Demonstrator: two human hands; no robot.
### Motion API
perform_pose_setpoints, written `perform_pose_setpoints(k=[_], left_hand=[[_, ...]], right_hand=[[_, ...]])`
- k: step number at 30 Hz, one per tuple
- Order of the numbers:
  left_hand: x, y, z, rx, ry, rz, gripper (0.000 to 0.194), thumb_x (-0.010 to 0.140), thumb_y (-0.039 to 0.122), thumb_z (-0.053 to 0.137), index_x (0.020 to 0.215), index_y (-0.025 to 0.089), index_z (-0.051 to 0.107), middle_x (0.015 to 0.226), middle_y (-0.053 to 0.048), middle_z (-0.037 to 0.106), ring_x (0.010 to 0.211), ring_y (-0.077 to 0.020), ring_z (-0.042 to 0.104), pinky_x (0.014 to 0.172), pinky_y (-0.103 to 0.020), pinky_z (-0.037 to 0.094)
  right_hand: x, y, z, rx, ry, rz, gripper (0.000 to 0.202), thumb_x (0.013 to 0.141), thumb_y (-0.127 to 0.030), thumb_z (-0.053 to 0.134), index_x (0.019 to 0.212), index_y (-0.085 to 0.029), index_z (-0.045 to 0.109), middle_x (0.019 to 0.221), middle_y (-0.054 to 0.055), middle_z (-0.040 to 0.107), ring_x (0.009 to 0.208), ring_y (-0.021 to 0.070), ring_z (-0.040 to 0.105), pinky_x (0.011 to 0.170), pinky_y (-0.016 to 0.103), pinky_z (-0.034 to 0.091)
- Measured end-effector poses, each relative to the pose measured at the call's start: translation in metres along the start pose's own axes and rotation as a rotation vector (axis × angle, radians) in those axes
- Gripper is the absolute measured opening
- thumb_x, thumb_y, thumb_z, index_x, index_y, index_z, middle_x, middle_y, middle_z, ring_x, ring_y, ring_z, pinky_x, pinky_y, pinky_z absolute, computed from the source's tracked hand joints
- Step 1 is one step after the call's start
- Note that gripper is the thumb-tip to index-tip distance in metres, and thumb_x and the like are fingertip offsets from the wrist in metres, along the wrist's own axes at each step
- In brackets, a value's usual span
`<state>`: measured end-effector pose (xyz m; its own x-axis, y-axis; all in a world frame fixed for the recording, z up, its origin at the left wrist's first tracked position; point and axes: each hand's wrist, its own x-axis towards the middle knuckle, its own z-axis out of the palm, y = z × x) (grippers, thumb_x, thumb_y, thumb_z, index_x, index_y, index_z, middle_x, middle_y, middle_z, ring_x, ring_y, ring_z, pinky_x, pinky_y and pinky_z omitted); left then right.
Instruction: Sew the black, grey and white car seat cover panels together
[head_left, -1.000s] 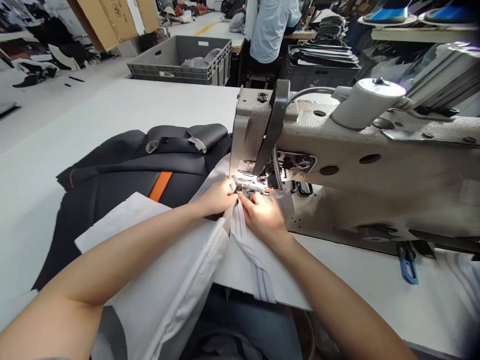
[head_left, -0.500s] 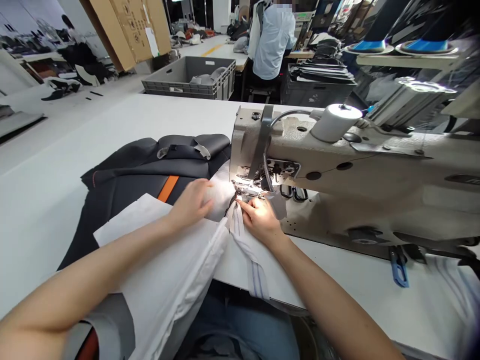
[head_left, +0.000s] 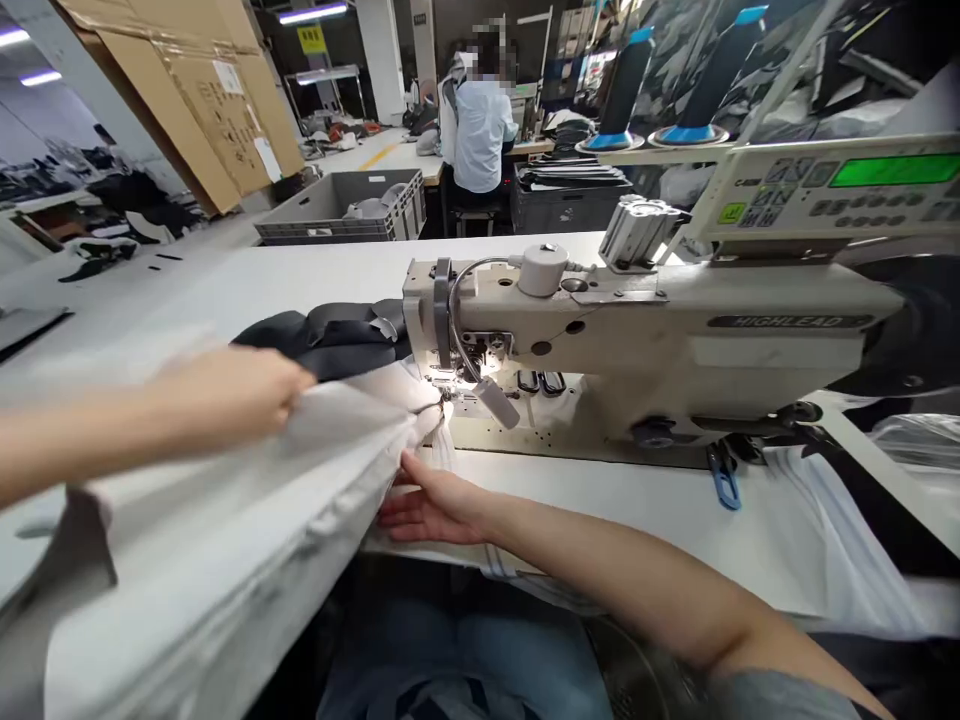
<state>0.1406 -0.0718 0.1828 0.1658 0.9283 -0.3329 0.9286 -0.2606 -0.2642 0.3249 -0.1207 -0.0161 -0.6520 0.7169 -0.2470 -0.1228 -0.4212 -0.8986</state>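
A white fabric piece (head_left: 247, 520) stretches from the lower left up to the needle area of the sewing machine (head_left: 570, 330). Blurred by motion, my left hand (head_left: 259, 390) is closed on the far edge of this fabric and lifts it. My right hand (head_left: 439, 505) lies palm up at the fabric's near seam, fingers stretched out and thumb against the edge. Behind the raised fabric, a black padded cover (head_left: 322, 335) is partly hidden. A striped white tape (head_left: 442, 445) runs down from the needle area, passing behind my right hand.
Blue-handled thread snips (head_left: 724, 480) lie right of the machine bed. More striped tape (head_left: 825, 540) hangs at the right. A grey crate (head_left: 345, 210) and a cardboard box (head_left: 187, 100) stand beyond the white table (head_left: 300, 270). A person (head_left: 480, 130) sits further back.
My left hand has moved left, raising the white fabric over the black cover. My right hand has drawn back from the needle area and turned palm up. The view has shifted right.
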Motion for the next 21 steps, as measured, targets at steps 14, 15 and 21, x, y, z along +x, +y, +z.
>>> perform_pose_setpoints(k=[14, 15, 21], left_hand=[[0.129, 0.008, -0.017, 0.294, 0.249, 0.299, 0.029, 0.077, -0.006, 0.04, 0.054, 0.008, 0.051, 0.08, -0.004, 0.059, 0.106, -0.0133, 0.041, 0.109, -0.035, 0.014], [0.135, 0.007, 0.002, 0.254, 0.249, 0.318, 0.028, 0.079, -0.004, 0.04, 0.059, 0.009, 0.054, 0.084, -0.004, 0.06, 0.105, -0.0134, 0.042, 0.109, -0.034, 0.015], [0.131, -0.002, 0.083, -0.09, 0.512, 0.013, 0.028, 0.092, 0.013, 0.035, 0.106, 0.009, 0.059, 0.139, -0.007, 0.041, 0.133, -0.0275, 0.027, 0.113, -0.047, 0.016]], right_hand=[[0.047, -0.013, 0.024, 0.904, 0.466, 0.079, 0.019, 0.092, -0.04, 0.054, 0.101, -0.024, 0.057, 0.079, -0.002, 0.065, 0.061, 0.0118, 0.057, 0.054, 0.024, 0.05], [0.041, -0.009, 0.021, 0.904, 0.462, 0.111, 0.021, 0.093, -0.042, 0.052, 0.1, -0.023, 0.058, 0.075, -0.002, 0.064, 0.057, 0.0116, 0.055, 0.05, 0.023, 0.048], [0.035, 0.002, 0.015, 0.933, 0.406, 0.11, 0.032, 0.097, -0.047, 0.04, 0.115, -0.024, 0.054, 0.09, 0.002, 0.068, 0.075, 0.0157, 0.063, 0.065, 0.03, 0.054]])
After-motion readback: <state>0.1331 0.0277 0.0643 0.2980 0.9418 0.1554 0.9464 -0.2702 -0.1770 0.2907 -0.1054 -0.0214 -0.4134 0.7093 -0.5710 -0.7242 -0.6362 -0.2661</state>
